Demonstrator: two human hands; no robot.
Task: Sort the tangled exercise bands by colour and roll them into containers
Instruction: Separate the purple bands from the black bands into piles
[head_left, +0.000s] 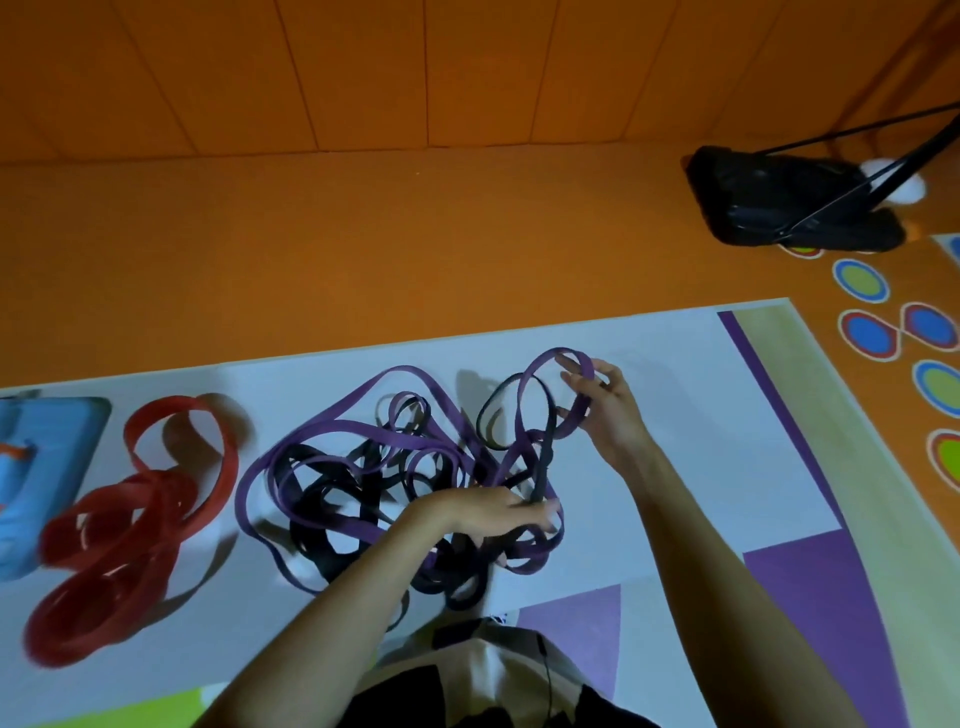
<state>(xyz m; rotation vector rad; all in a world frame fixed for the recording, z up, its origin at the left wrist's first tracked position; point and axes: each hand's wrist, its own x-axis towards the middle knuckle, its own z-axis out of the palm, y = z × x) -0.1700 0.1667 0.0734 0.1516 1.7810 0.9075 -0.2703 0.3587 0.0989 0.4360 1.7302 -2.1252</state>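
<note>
Tangle (317, 545) of purple and black bands sits right under the left hand (488, 512), spread on the pale mat (701, 415). That hand lies low on the heap with its fingers pushed in where a black band (543, 467) rises; motion blur there, so whether it's pinching that band I can't tell. Up and to the right, the right hand (605, 410) is lifted off the mat with its fingers curled round a purple band (543, 356), and that loop arches over the fingertips and trails back down into the heap. Well left of both hands, red bands (130, 525) lie in their own loose pile, and beyond them a blue container (47, 457) sits at the edge of view. Far off beyond the right hand, a black bag (789, 202) rests on the orange floor.
</note>
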